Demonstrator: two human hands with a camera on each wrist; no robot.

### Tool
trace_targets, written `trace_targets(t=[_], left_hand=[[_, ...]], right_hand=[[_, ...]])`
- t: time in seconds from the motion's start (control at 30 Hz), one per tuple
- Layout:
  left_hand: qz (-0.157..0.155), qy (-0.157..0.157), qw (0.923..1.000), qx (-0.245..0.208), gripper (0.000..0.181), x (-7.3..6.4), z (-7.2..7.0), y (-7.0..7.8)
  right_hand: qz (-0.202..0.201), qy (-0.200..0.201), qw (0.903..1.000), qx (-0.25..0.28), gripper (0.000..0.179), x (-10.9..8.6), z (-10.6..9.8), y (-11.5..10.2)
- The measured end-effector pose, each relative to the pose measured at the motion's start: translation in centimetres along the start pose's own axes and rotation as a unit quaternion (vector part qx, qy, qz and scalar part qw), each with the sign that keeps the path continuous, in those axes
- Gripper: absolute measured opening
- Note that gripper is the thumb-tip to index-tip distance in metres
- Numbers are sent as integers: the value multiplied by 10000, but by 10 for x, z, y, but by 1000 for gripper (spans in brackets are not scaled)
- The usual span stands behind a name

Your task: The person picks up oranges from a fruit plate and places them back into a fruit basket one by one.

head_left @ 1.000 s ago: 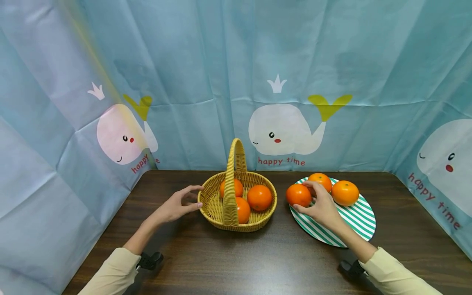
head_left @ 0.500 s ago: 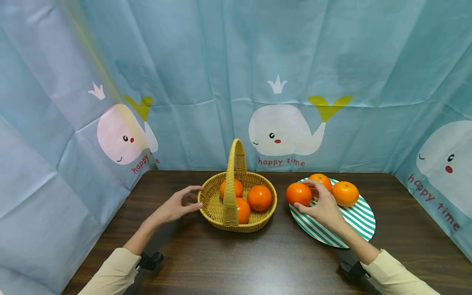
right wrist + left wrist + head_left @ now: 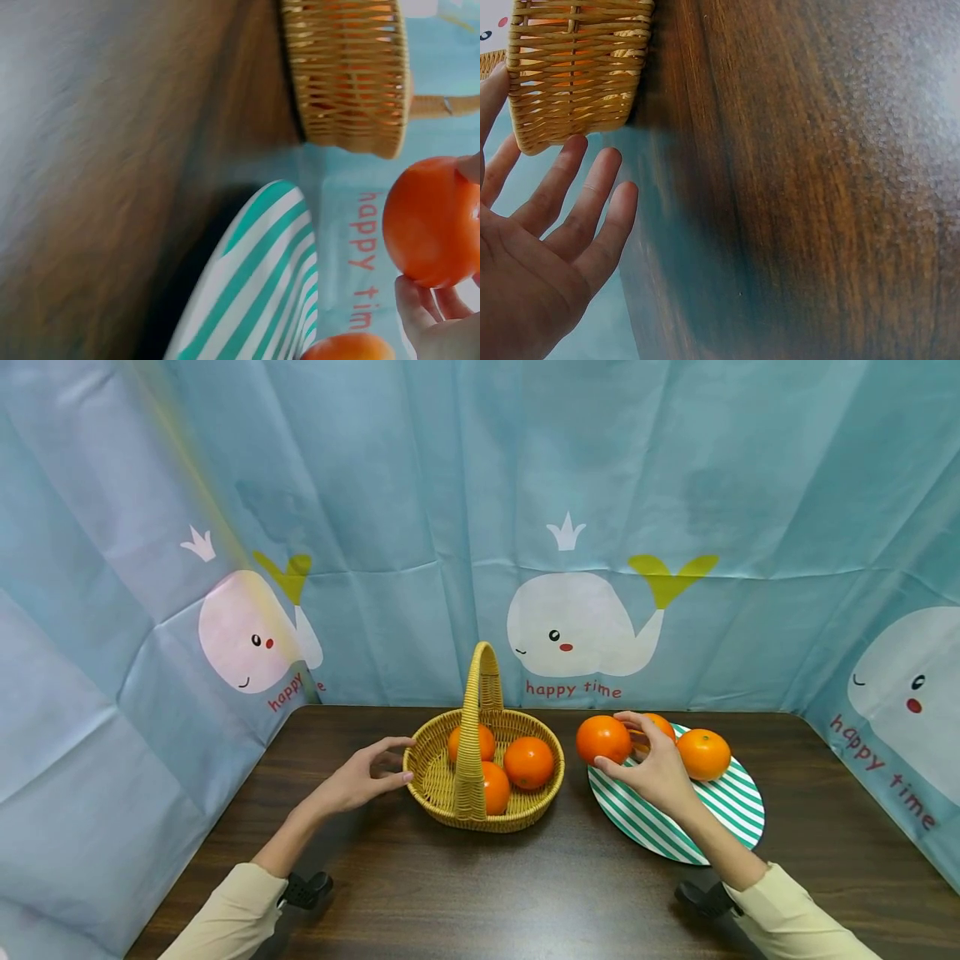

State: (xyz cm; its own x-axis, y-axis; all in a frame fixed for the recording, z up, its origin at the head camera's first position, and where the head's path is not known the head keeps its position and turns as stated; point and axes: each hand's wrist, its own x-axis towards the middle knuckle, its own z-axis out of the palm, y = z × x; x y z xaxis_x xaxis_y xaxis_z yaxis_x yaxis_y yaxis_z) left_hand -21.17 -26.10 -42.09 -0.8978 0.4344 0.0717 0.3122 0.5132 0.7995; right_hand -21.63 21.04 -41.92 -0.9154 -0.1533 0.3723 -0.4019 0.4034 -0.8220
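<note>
My right hand (image 3: 660, 777) pinches an orange (image 3: 602, 740) between thumb and fingers, held a little above the left edge of a green-and-white striped plate (image 3: 663, 827). In the right wrist view, that orange (image 3: 427, 225) hangs clear of the plate (image 3: 259, 277). My left hand (image 3: 363, 777) touches the left end of a yellow wicker basket (image 3: 495, 823) with thumb and fingertips. In the left wrist view, the fingers are loosely spread beside the basket wall (image 3: 577, 105). Three oranges lie in the basket, one of them (image 3: 528, 762) at the right and another partly behind the handle (image 3: 470, 735).
Two more oranges sit on the plate's far side: one (image 3: 703, 754) in full view, one (image 3: 662, 727) partly behind my right hand. A dark wooden table (image 3: 480, 893) carries everything. A blue whale-print curtain (image 3: 405, 527) stands along its back and sides.
My right hand has lifted the orange off the plate, moving it up and slightly left. My left hand and the basket stay where they were.
</note>
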Motion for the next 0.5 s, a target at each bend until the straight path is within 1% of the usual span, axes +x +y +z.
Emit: trace_targets(t=[0.1,0.27,0.5], left_hand=[[-13,-4,10000,-27,57,0,0,0],[-29,-14,10000,-70,56,1,0,0],[-32,-31,9998,-172,56,1,1,-2]], right_hand=[[-34,6,9999,159,67,4,1,0],[-115,-18,9995,308,66,11,5,-8],[-248,-155,9979,580,65,20,13,-13]])
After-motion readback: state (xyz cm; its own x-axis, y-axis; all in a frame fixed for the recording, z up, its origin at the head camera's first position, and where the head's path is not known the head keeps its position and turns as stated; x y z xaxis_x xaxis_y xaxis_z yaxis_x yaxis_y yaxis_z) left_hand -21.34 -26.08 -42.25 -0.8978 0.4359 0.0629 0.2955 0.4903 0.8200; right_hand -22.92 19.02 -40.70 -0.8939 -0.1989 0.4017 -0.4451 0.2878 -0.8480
